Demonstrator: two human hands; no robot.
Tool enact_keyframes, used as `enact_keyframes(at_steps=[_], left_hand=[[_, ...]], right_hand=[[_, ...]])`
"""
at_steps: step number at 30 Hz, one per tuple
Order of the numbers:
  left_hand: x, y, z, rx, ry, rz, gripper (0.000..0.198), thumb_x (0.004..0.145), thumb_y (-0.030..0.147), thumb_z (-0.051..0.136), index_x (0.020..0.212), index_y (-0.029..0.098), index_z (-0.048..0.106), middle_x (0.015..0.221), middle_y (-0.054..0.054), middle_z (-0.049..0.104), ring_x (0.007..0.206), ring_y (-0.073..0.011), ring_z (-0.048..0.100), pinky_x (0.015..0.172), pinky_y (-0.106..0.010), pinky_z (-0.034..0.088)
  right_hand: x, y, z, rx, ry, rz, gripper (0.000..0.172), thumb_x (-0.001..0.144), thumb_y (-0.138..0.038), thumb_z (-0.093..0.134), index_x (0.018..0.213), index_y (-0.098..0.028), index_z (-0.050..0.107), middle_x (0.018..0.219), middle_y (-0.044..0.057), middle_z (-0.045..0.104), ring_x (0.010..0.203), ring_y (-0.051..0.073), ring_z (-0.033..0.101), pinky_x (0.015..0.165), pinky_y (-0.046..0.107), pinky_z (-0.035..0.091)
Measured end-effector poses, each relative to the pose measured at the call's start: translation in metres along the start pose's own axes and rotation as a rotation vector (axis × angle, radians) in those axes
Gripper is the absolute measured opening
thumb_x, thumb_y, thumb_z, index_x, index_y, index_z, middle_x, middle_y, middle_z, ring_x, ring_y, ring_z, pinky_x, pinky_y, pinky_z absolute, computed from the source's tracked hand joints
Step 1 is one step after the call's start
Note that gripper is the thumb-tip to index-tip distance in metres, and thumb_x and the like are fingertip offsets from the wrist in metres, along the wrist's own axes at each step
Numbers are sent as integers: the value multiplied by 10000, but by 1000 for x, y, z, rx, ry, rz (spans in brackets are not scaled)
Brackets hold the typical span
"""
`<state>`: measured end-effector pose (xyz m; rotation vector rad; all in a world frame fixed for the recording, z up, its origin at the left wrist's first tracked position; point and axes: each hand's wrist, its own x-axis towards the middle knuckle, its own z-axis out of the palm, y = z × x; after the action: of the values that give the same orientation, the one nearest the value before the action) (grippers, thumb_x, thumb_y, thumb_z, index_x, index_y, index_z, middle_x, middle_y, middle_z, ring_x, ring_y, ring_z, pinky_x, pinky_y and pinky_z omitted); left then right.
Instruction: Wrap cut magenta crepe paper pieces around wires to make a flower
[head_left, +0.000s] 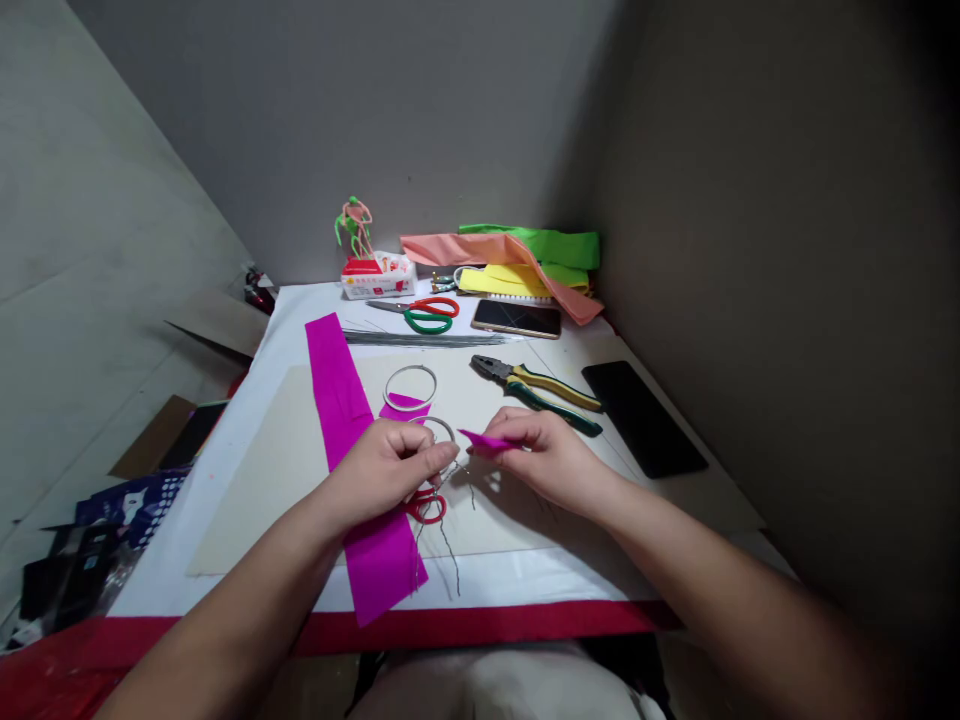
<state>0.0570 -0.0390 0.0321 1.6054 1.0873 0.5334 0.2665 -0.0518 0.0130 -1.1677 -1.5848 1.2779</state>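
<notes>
Near the middle of the table, my left hand (401, 460) is closed on a twisted wire figure (448, 545), whose thin legs hang below the fingers. My right hand (547, 455) pinches a small piece of magenta paper (491, 443), its pointed end directed at the left hand. Under my left forearm runs a long magenta paper strip (337, 380). Red-handled scissors (427, 507) lie below the left hand, partly hidden by it. A pale ring (410, 369) rests just beyond, over another magenta scrap (394, 408). A second ring (442, 424) shows behind the left fingers.
Pliers (536, 390) and a black slab (643, 418) lie to the right. Farther back are red-and-green-handled scissors (427, 314), thin wires (420, 340), a phone (516, 318), coloured paper strips (551, 245) and a tissue pack (379, 278) with small figures (354, 225). Grey walls border the table.
</notes>
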Motion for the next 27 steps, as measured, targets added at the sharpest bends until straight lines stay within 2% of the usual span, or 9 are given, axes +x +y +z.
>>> enact_keyframes(at_steps=[2,6,11,15,18,21,23,25,27], left_hand=[[-1,-2,-3,13,22,-1,431,879,448,550,555,165,523,472,50,412,447,-74,331,453,-228,256],[-5,0,-3,27,37,-27,397,877,445,551,609,159,613,523,26,475,492,-96,384,486,-239,293],[-9,2,3,-16,18,-71,426,888,439,523,561,168,552,513,28,433,496,-101,371,489,-242,292],[-7,-2,6,-18,-45,-78,429,900,434,497,568,166,549,515,15,455,516,-111,416,518,-244,328],[-5,-4,8,-45,-18,-90,411,886,454,516,604,159,562,545,10,485,525,-108,427,520,-239,338],[-5,-4,9,-126,8,-130,301,833,446,604,765,153,628,636,0,571,557,-114,491,529,-229,376],[-6,-3,11,-156,-21,-176,277,796,424,659,854,153,669,670,-10,621,563,-119,525,532,-230,402],[-8,-2,12,-139,-48,-214,248,770,395,692,789,148,695,619,-6,617,525,-109,507,501,-221,385],[-9,-1,12,-126,-38,-230,231,751,360,719,681,141,689,543,13,569,483,-88,460,463,-206,341]], right_hand=[[-1,3,5,132,-57,99,68,697,-219,711,729,-162,727,713,10,643,642,119,558,630,251,429],[-2,8,11,369,-94,254,206,669,-316,779,752,-156,679,648,-20,612,586,95,507,596,239,389],[-2,7,11,306,-118,256,204,781,-341,664,793,-143,711,627,-17,560,601,101,473,602,250,365],[-3,3,10,353,-197,259,116,727,-245,720,780,-151,677,693,-24,610,629,90,512,636,236,401],[-5,2,7,444,-240,341,251,663,-239,786,831,-156,620,654,-44,609,558,73,514,559,207,404],[-7,4,5,450,-342,421,407,619,-217,818,933,-175,563,637,-57,610,504,69,523,485,182,392],[-8,6,6,443,-420,451,497,612,-181,816,1010,-198,519,614,-79,596,467,61,506,449,164,367],[-9,7,8,445,-436,447,486,642,-177,792,1029,-210,500,593,-94,575,433,47,458,424,155,324],[-9,6,9,465,-377,414,400,676,-203,770,989,-199,521,595,-90,560,437,39,421,424,159,293]])
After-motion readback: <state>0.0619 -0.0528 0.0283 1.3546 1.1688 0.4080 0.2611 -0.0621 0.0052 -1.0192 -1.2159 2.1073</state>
